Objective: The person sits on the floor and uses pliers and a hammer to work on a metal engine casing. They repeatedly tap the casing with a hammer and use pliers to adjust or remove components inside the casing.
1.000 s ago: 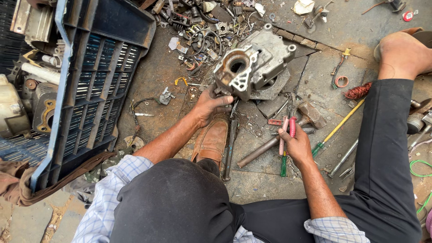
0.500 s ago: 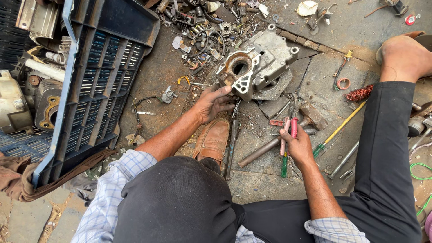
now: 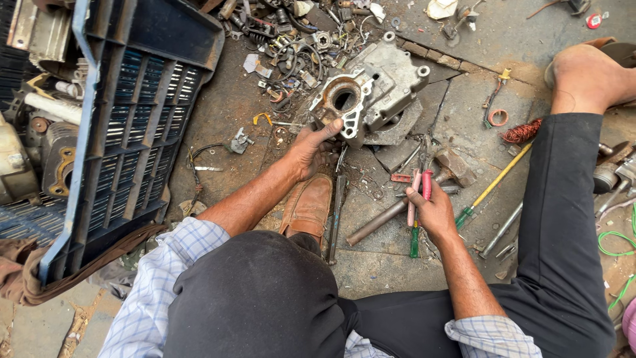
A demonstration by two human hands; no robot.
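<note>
**Engine casing steadied, pliers in hand**

While the person sat on the stained concrete floor [image 3: 225,126], the left hand [image 3: 311,146] closed over the near edge of a grey metal engine casing [image 3: 374,93], fingers curled on its flange, apparently to keep it from shifting. The casing lay toward the far middle of the floor, propped on flat stone pieces, its round bore facing up and slightly toward the person; its long axis ran from near-left to far-right. The right hand [image 3: 434,212] was wrapped around red-handled pliers [image 3: 419,192], held handles-up (the jaws hidden under the palm), beside a green-handled screwdriver [image 3: 414,242] lying near-to-far. A steel bar [image 3: 377,222] and a yellow-shafted screwdriver [image 3: 493,185] lay within easy reach of that hand, slanting toward the far right. A brown shoe [image 3: 308,209] rested just below the left wrist. A dark plastic crate [image 3: 132,119] stood at the floor's left edge, with loose scrap parts [image 3: 291,40] heaped beyond the casing.
</note>
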